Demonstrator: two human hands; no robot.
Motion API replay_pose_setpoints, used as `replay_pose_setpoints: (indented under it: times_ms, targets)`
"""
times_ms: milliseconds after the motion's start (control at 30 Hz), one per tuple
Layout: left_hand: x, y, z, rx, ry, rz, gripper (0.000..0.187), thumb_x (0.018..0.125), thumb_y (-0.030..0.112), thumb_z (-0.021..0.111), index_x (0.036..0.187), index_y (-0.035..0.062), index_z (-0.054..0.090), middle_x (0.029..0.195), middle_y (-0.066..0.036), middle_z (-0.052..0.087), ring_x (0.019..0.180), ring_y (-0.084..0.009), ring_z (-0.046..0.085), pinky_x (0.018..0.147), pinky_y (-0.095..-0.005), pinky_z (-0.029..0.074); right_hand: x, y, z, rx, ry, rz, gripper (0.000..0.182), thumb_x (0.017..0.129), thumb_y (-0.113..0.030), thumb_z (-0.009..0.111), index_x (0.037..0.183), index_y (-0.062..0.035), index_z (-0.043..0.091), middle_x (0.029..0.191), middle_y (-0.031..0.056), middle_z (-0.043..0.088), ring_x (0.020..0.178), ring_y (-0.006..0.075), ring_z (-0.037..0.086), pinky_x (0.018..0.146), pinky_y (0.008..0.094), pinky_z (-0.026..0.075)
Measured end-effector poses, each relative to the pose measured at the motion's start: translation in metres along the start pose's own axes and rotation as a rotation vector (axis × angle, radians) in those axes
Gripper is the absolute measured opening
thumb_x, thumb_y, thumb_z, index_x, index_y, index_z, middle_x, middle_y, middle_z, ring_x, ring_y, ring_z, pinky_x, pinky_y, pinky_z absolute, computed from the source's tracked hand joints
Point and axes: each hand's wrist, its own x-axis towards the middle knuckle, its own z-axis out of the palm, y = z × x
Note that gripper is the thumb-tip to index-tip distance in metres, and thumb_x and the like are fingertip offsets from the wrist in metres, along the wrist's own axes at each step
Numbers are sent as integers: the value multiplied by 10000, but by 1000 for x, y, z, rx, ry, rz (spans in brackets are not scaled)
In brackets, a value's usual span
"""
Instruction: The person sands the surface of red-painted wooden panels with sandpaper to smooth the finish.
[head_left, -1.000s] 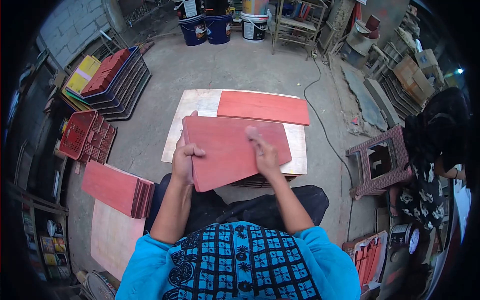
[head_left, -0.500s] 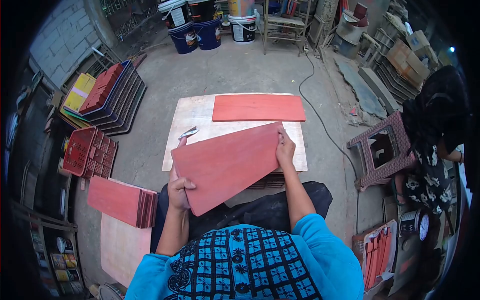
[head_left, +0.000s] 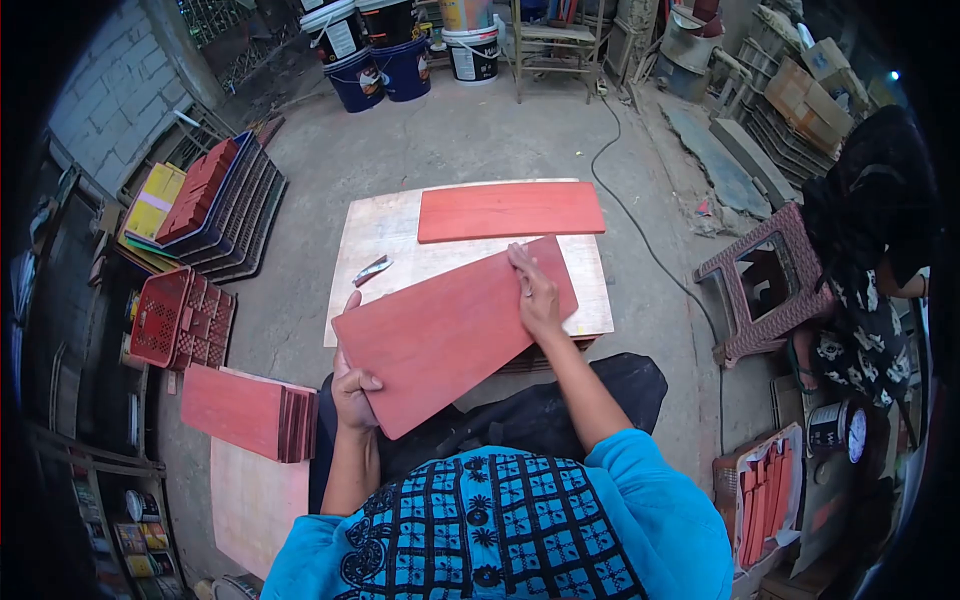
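Left hand (head_left: 352,403) pinches red board (head_left: 450,335), 8 o'clock, fingers mostly hidden; right hand (head_left: 540,302) on face, 2 o'clock, can't tell if gripping.

Soft, even light, strong fisheye bowing, blackened corners, small bright lamp (head_left: 894,75) far right, dim sides

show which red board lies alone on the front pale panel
The bright orange-red board lying flat at the far edge of the pale panel; the duller red board is held, and the stacked boards sit at left.
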Motion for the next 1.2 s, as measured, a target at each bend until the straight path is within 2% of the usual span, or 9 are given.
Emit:
replay_pose_setpoints:
  times_ms: [167,300,433,500,700,800,900,1133,1200]
  targets:
    - [-2,-3,-2,9,15,19,1105,377,102,520,1437,53,209,1289,-179,451,1219,-312,446,1059,-393,342,10,19,-17,6,-86,460,434,875,30,380,1282,-66,496,1314,177,477,1263,312,415,1062,354,322]
    - [2,-3,0,-27,18,0,1094,390,98,515,1440,61,207,1283,-179,452,1223,-316,441,1063,-389,338,-33,-77,23,164,-194,-300,528,825,77,369,1303,-108,495,1314,141,497,1272,292,417,1097,382,269]
    - [0,-5,-10,-38,37,-7,1033,448,77,482,1443,69,210,1278,-174,445,1197,-305,455,1047,-388,354,-42,-40,8,123,-261,-237,483,851,72,346,1278,-74,517,1324,121,499,1289,287,401,1106,403,251]
    - [-2,-10,-21,-51,83,-9,993,482,61,458,1445,74,213,1276,-171,440,1178,-297,462,1035,-386,365,-33,21,-13,219,-191,243,416,887,23,358,1257,-58,528,1312,135,508,1279,288,412,1093,406,276]
    - [6,-7,-17,-60,135,-39,909,542,48,421,1435,74,256,1275,-159,429,1140,-279,467,1016,-372,373,-64,-85,-12,236,-430,-172,366,906,-12,397,1224,-91,562,1279,140,531,1259,300,437,1078,408,297]
    - [7,-7,-19,-56,124,-22,897,548,51,421,1431,69,263,1267,-160,432,1130,-280,473,1013,-378,375,-69,-73,-24,251,-383,-180,369,878,49,383,1159,-60,594,1221,147,571,1208,306,490,1047,397,344]
    - [9,-11,-34,-65,149,-35,890,556,42,417,1432,70,257,1257,-160,436,1136,-284,469,1012,-385,377,-50,8,-54,71,-272,330,315,905,23,353,1092,0,604,1153,153,608,1137,238,550,976,364,419]
    - [16,-6,-17,-75,203,-47,846,592,29,412,1423,47,258,1266,-164,428,1158,-287,456,1019,-398,370,-54,-88,-18,250,-429,-167,384,845,65,370,1124,-47,610,1139,170,606,1139,300,544,1011,394,388]
    - [16,-5,-22,-72,199,-56,834,601,32,414,1421,41,257,1275,-168,422,1160,-290,459,1019,-403,372,-47,-42,-14,242,-401,3,408,814,82,364,1104,-52,618,1130,166,611,1118,314,553,1006,374,396]
